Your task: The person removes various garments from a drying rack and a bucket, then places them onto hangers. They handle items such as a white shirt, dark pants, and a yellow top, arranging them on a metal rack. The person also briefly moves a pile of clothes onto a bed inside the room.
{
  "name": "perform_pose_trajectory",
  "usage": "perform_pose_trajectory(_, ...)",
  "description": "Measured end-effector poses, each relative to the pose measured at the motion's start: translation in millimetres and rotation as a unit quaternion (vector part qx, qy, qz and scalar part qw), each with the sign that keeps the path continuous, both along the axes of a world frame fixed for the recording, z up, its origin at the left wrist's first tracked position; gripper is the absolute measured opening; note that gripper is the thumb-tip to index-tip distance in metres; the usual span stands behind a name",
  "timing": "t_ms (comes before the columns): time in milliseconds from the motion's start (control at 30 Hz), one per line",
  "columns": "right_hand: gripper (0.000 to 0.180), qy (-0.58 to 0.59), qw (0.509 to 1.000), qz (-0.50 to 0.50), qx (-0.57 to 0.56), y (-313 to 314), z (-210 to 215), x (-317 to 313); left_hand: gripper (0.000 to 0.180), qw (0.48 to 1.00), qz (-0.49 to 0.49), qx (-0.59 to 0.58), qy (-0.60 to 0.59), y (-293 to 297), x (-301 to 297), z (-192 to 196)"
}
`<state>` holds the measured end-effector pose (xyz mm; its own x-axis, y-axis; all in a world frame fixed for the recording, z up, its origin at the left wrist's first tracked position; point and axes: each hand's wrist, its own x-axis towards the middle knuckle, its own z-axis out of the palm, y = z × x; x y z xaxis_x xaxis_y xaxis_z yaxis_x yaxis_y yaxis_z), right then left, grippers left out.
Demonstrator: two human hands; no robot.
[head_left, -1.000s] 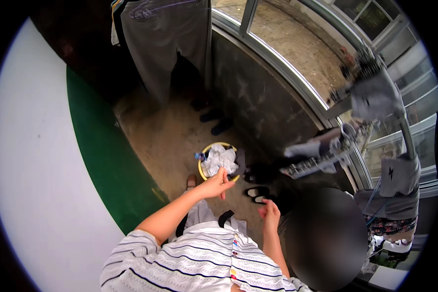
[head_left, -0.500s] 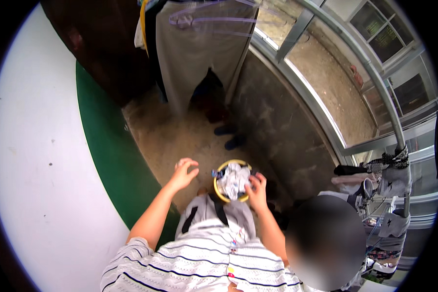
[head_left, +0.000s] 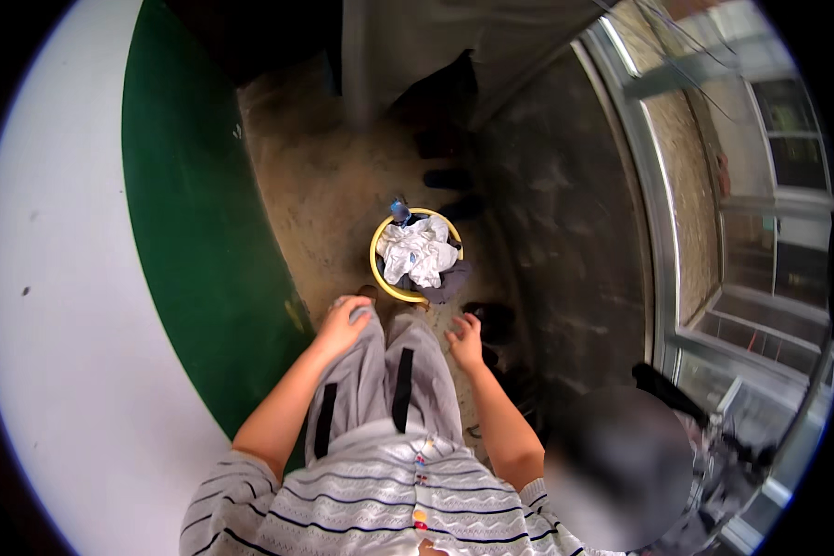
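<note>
Head view shows your left hand [head_left: 343,324] and right hand [head_left: 466,341] empty, fingers loosely spread, hovering near a yellow basin [head_left: 378,269] holding white cloth [head_left: 417,255].

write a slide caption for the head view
Both empty hands, left hand and right hand, hover above a yellow basin of laundry.

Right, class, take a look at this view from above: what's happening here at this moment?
A person in a striped top and grey trousers stands over a yellow-rimmed basin on the floor. It holds crumpled white cloth, with a grey piece hanging over its rim. Both hands are empty: the left hand rests against the thigh, and the right hand hangs open just short of the basin. Dark shoes lie on the floor nearby.
</note>
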<state>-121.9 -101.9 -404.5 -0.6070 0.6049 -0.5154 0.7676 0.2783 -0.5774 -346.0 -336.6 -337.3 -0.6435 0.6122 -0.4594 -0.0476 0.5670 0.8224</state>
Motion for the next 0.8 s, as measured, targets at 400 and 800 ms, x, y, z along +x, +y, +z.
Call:
perform_pose_trajectory(400, 0.070, 0.007, 0.999, 0.041, 0.033, 43.6, -306.2, -139.9, 0.024, 0.937, 0.246, -0.053, -0.243, -30.2, 92.1, -157.2)
perform_pose_trajectory(800, 0.021, 0.147, 0.932, -0.187, -0.275, 36.3, -100.5, -131.1, 0.026, 0.941, 0.238, 0.028, -0.239, -6.1, 73.6, -107.6)
